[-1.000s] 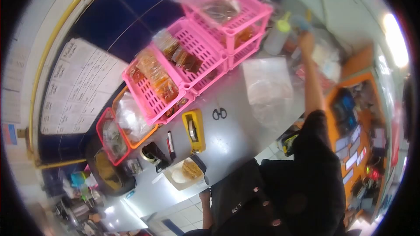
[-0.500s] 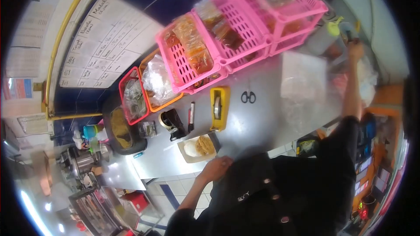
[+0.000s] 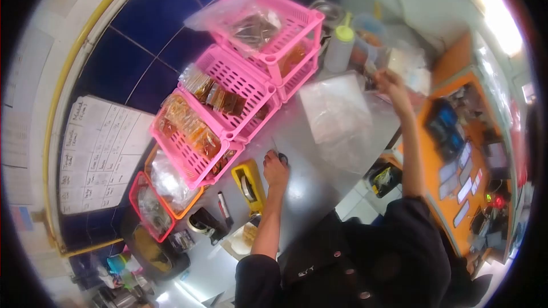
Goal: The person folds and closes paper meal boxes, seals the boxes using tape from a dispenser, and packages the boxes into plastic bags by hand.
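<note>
My left hand point(image 3: 275, 170) is on the metal counter with its fingers closed on the black-handled scissors point(image 3: 283, 158); most of the scissors is hidden under it. Just beside that hand stands a yellow tape dispenser point(image 3: 249, 187). Farther off, at the back right, my right hand point(image 3: 390, 84) has its fingers pinched together near a round tub point(image 3: 368, 31). A small, pale, blurred thing point(image 3: 371, 69) shows at its fingertips; its kind is unclear. Below my left forearm, a paper food tray point(image 3: 241, 242) with rice and a brown food is partly covered.
Pink baskets point(image 3: 228, 134) of packed sachets line the wall. Clear plastic bags point(image 3: 337, 117) lie on the counter point(image 3: 308, 188). A squeeze bottle point(image 3: 341, 48) stands at the back. Near the left lie a marker point(image 3: 224, 208) and a black tape dispenser point(image 3: 204, 225). Orange shelving point(image 3: 425, 142) stands right.
My left hand has moved from beside the food tray up to the scissors and closed on them. My right hand has drawn back from the tub with something small. The view has turned right.
</note>
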